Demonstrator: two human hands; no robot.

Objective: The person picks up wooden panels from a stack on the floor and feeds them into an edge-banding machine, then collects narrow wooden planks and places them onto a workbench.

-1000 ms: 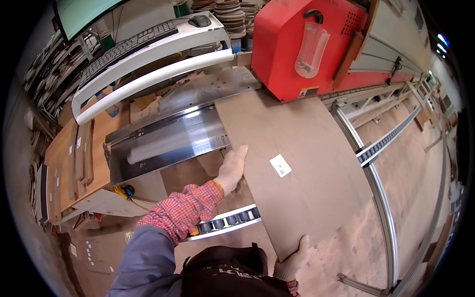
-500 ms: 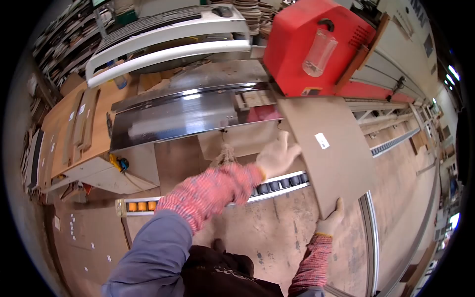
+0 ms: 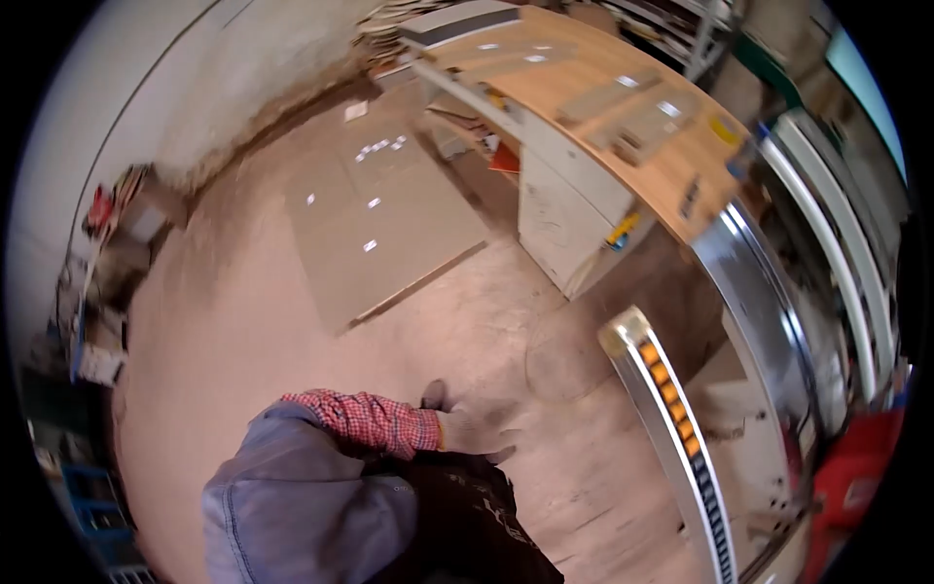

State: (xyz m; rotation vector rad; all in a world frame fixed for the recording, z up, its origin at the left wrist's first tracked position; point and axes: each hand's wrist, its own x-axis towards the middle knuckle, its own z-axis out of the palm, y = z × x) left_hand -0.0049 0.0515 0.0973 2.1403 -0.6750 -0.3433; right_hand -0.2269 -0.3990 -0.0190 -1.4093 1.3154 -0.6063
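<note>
My left hand (image 3: 475, 426), in a pale work glove below a red checked cuff, hangs low in front of my body over the floor. Its blurred fingers look stretched out, and I see nothing held in them. Dark shoe tips show beside the glove. My right hand is outside the view. To the right of the left hand, well apart from it, runs a roller rail (image 3: 681, 457) with orange and black rollers. Flat brown panels (image 3: 389, 229) with several white labels lie on the floor ahead.
A wood-topped bench (image 3: 574, 68) carries labelled strips. A shiny metal machine edge (image 3: 754, 282) stands right, with a red machine part (image 3: 856, 477) at the lower right. A thin cable (image 3: 530, 375) loops on the floor. Boxes (image 3: 146, 214) sit along the left wall.
My view has swung left, away from the red machine and the labelled panel my right hand held. My left hand has drawn back from the machine front to near my body.
</note>
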